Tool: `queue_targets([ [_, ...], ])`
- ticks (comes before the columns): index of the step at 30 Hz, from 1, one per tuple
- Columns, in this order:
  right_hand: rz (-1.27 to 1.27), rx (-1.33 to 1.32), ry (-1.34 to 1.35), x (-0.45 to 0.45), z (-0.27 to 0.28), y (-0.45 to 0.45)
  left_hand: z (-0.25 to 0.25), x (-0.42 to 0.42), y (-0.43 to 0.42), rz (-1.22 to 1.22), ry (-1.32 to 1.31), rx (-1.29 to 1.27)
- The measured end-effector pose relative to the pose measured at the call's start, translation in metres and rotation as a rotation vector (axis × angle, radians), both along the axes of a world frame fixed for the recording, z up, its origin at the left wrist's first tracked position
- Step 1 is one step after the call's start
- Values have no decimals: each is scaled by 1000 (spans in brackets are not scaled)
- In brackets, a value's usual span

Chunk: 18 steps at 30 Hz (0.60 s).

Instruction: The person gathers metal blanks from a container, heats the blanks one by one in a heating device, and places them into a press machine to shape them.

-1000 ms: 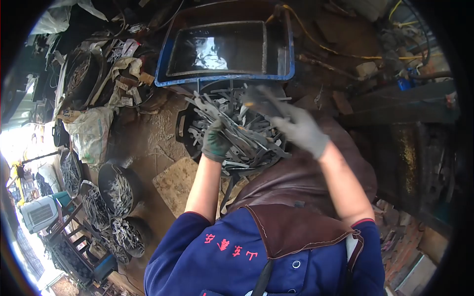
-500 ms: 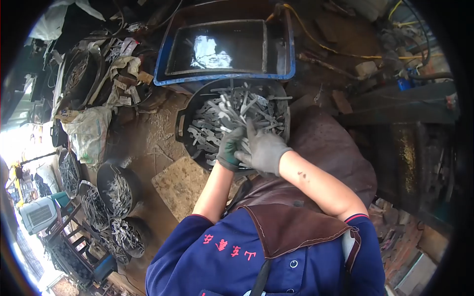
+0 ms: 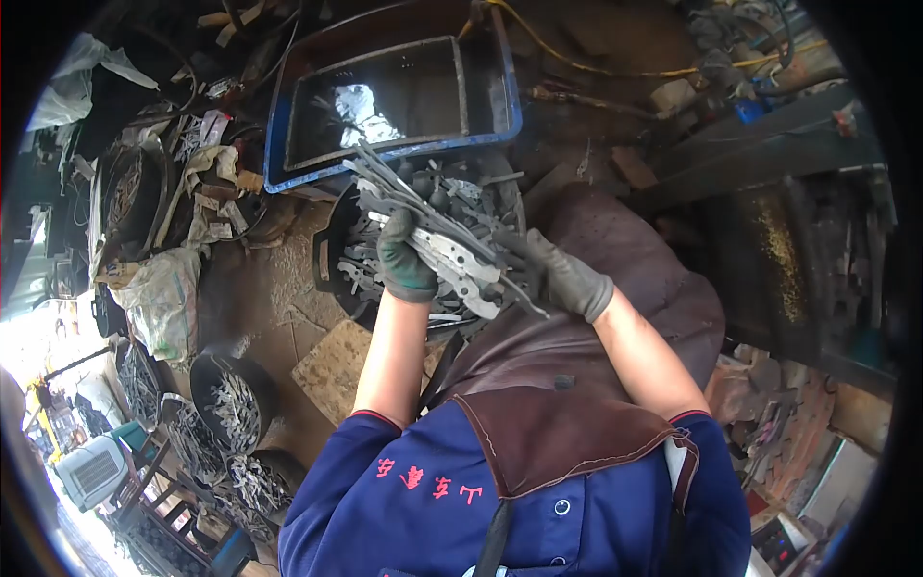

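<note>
My gloved left hand [image 3: 406,258] is closed around a bundle of long, flat grey metal blanks [image 3: 444,252], some with notched edges and small holes. The bundle slants across the top of a black tub [image 3: 325,258] that holds many more loose blanks [image 3: 361,271]. At the bundle's right end is my gloved right hand [image 3: 569,277]. Its fingers are stretched out flat against or close beside the ends of the pieces; exact contact is hard to make out.
Behind the tub stands a blue-rimmed bin [image 3: 394,154] of dark liquid. A speckled board [image 3: 332,370] lies on the floor at left. Further left are several buckets of metal pieces [image 3: 234,402] and a white sack [image 3: 162,303]. A brown apron [image 3: 615,260] covers my lap.
Both hands were together low over the tub. Now the left hand holds up a bundle of blanks, and the right hand has moved rightward to its end. The view has shifted slightly.
</note>
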State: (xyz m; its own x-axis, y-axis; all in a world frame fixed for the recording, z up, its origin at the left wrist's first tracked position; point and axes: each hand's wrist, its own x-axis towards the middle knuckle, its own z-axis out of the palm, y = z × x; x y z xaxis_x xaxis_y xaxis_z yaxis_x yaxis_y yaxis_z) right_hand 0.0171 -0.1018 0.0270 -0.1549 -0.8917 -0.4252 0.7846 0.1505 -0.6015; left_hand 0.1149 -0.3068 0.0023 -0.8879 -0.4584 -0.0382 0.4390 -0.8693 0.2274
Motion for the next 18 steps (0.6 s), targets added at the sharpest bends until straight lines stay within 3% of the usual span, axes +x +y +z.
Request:
queue_targets([
  [1,-4,-3,0,5,6,6,1,0,0,-4,0,-3],
  [3,175,117,270,10,29,20,2,-3,-2,33,9,-105],
  [5,106,137,301,21,45,16,-4,-3,0,22,29,-81],
  [7,267,316,671,15,54,8,-4,-5,2,40,-11,-27],
  [8,359,375,1143,12,57,9,-6,-5,0,27,-17,-37],
  [9,356,367,1144,10,64,15,-7,-4,-2,30,-17,-45],
  [11,454,381,1480,7,86,40,-9,-1,-6,82,-46,6],
  [15,131,355,1380,-4,99,66,-7,6,-4,57,-57,17],
  [17,-74,405,1009,-6,108,34,-5,9,6,-26,-75,44],
  [18,-52,280,1353,-10,98,18,-4,6,13,-44,-62,51],
])
